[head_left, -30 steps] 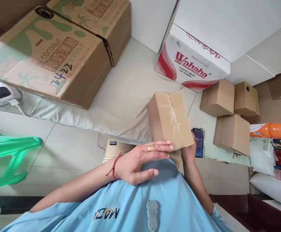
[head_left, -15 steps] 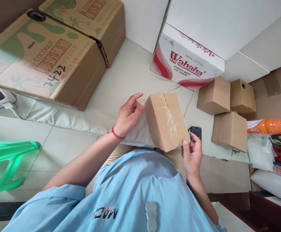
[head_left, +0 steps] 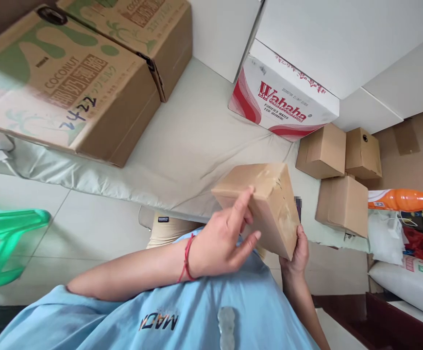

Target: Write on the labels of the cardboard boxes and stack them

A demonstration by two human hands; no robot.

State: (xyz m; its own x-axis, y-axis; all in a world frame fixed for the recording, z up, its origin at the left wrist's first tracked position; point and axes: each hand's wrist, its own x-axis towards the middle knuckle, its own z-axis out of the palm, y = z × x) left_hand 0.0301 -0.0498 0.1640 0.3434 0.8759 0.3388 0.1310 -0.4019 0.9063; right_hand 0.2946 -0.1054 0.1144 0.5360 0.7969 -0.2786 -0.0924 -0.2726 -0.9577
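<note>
A small brown cardboard box [head_left: 269,214] is tilted above the front edge of the cloth-covered surface, close to my body. Clear tape shows on its upper and right sides. My right hand [head_left: 298,250] grips the box at its lower right corner. My left hand [head_left: 228,233] is in front of the box, index finger extended to its near upper edge, thumb held apart; it does not grip the box. Part of a dark phone [head_left: 298,206] shows behind the box's right side.
Large coconut cartons [head_left: 120,112] stand at the left, a white and red Wahaha box [head_left: 277,97] at the back. Three small brown boxes [head_left: 342,204] are grouped at the right beside an orange bottle [head_left: 404,199]. A green stool [head_left: 10,248] stands on the floor at left.
The held box has turned and tipped, showing another side. My left hand has moved right, from beside the box to its near face. My right hand has moved slightly lower with the box.
</note>
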